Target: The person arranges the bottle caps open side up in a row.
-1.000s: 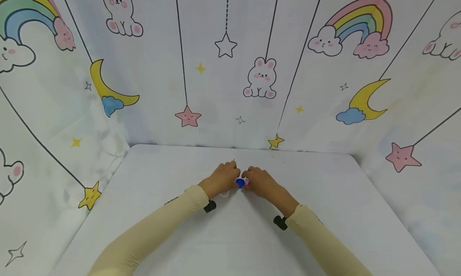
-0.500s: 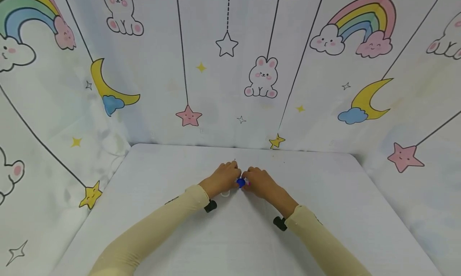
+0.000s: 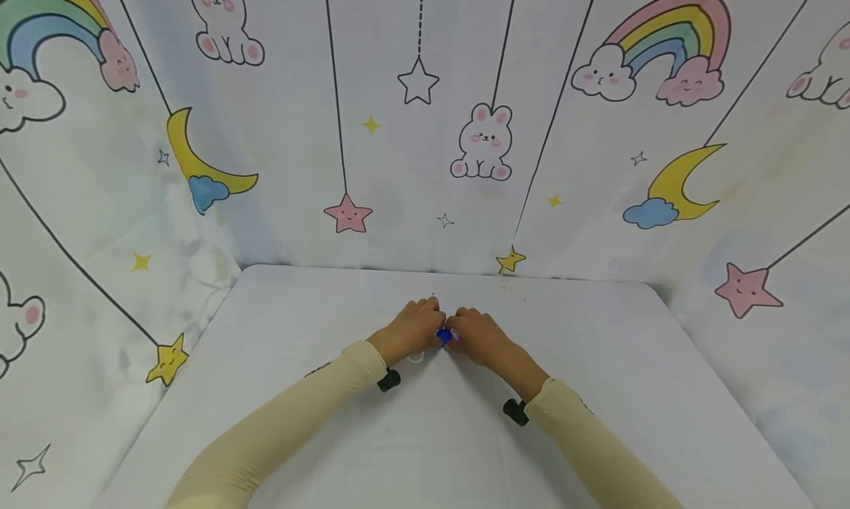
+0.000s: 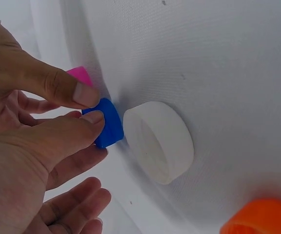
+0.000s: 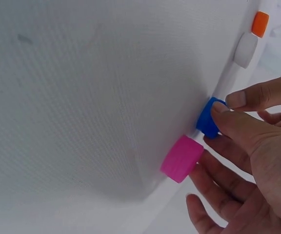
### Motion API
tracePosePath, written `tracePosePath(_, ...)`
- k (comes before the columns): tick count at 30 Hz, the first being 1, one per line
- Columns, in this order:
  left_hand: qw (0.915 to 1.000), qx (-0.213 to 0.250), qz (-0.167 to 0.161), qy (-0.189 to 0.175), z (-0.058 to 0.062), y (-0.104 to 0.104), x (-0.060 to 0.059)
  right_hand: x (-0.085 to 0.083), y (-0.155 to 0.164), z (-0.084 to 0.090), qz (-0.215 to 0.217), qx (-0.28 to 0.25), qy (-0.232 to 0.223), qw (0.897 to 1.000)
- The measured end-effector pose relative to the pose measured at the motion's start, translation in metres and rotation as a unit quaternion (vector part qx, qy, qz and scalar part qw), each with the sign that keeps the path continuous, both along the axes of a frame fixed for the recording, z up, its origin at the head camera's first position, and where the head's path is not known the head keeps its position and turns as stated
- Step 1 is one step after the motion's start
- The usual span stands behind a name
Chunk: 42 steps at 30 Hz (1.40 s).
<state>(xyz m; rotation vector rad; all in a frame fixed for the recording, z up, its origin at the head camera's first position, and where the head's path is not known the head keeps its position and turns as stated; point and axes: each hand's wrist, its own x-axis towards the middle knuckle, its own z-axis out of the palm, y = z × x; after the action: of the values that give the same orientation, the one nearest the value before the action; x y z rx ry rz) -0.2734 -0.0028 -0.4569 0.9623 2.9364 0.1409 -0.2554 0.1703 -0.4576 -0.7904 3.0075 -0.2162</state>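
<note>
1. I see the left hand [image 4: 28, 161] and right hand [image 5: 257, 146] both pinching the blue cap [image 4: 107, 123], thumb and forefinger tight on it.
2. It is small, round, ribbed and bright blue, at centre frame in the head view on the white table [image 3: 598, 361].
3. A pink cap [image 5: 182, 158], white cap [image 4: 159, 141] and orange cap [image 4: 262, 217] lie just beside it.

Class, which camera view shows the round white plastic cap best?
The left wrist view: the round white plastic cap fills the centre, unobstructed. The right wrist view shows it small and distant; the head view shows only a sliver beneath the left hand.
</note>
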Motion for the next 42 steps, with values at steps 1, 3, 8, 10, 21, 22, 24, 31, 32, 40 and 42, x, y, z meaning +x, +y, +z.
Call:
tracePosePath(1,1.0,0.0,-0.001,0.001,0.001,0.0,0.0,0.0,0.0,0.0,0.0,0.0,-0.001,1.0)
tracePosePath(3,1.0,0.0,-0.004,0.004,0.001,0.0,0.001,0.0,0.0,0.002,0.0,0.001,-0.001,1.0)
tracePosePath(8,0.9999,0.009,-0.005,0.007,0.003,-0.002,0.003,0.001,-0.001,0.005,-0.003,0.0,-0.003,1.0)
tracePosePath(10,0.9998,0.008,-0.008,0.015,0.004,-0.003,0.004,0.002,-0.002,0.007,-0.005,0.0,-0.006,1.0)
tracePosePath(21,0.9964,0.0,-0.019,0.082,0.015,-0.008,0.015,0.005,-0.004,0.029,-0.006,0.007,-0.01,1.0)
tracePosePath(22,0.9959,0.002,-0.021,0.087,0.015,-0.008,0.016,0.005,-0.004,0.03,-0.008,0.006,-0.016,1.0)
tracePosePath(24,0.9946,0.011,-0.027,0.099,0.016,-0.009,0.017,0.006,-0.004,0.033,-0.012,0.006,-0.027,1.0)
tracePosePath(31,0.9908,0.017,-0.044,0.127,0.019,-0.014,0.023,0.008,-0.001,0.032,-0.018,0.0,-0.04,0.999)
tracePosePath(32,0.9901,0.016,-0.047,0.131,0.02,-0.014,0.023,0.008,0.0,0.032,-0.017,-0.001,-0.042,0.999)
tracePosePath(40,0.9867,0.015,-0.06,0.151,0.025,-0.018,0.026,0.009,0.004,0.033,-0.02,-0.033,-0.063,0.997)
tracePosePath(42,0.9889,0.026,-0.06,0.134,0.025,-0.019,0.025,0.01,0.006,0.033,-0.019,-0.043,-0.069,0.996)
